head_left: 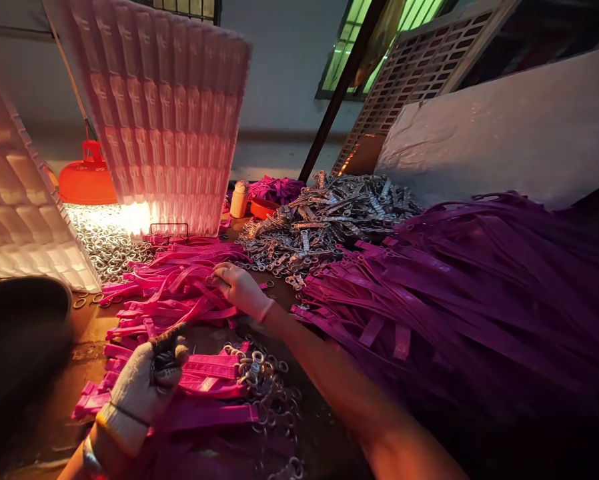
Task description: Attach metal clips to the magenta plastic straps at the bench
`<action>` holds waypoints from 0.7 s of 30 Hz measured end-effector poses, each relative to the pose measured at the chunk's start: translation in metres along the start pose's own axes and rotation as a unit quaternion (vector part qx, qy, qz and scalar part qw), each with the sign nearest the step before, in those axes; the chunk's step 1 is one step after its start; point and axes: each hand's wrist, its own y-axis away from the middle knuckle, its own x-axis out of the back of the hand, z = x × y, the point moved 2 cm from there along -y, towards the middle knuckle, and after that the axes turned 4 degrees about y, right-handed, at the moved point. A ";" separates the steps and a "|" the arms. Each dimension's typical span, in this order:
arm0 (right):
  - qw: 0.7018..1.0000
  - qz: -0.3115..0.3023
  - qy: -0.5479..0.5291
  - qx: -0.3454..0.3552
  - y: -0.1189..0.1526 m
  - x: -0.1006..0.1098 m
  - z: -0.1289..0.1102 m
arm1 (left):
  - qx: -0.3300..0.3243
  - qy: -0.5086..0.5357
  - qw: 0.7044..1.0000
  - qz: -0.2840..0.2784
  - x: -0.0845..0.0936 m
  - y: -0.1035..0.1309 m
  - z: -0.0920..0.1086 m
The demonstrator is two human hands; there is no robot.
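My left hand (147, 387), in a whitish glove with dark fingertips, is closed above a row of short pink straps (214, 365) with metal rings and clasps at their ends. Whatever its curled fingers hold is hidden. Further off, my right hand (242, 290), in a thin pale glove, reaches over a heap of loose pink straps (179, 270). Its fingertips are pinched together at the heap, and I cannot make out what is between them. Metal hardware (267, 380) lies at the right ends of the near straps.
A pile of metal clasps (329, 213) lies at the back, beside a large mound of long purple straps (469, 287). Under a red lamp (87, 177) are metal rings (107, 240). Ribbed translucent panels (169, 100) stand upright. A dark rounded object (22, 340) is at left.
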 end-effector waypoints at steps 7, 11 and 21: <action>0.962 0.037 -0.039 0.267 0.085 0.030 -0.118 | -0.009 -0.089 0.993 -0.080 0.002 0.004 -0.004; 0.959 0.076 0.037 0.270 0.122 0.014 -0.142 | -0.018 -0.173 0.975 -0.137 0.002 0.018 -0.003; 0.966 0.004 -0.010 0.260 0.137 -0.005 -0.160 | -0.034 -0.245 0.959 -0.138 -0.012 0.038 0.023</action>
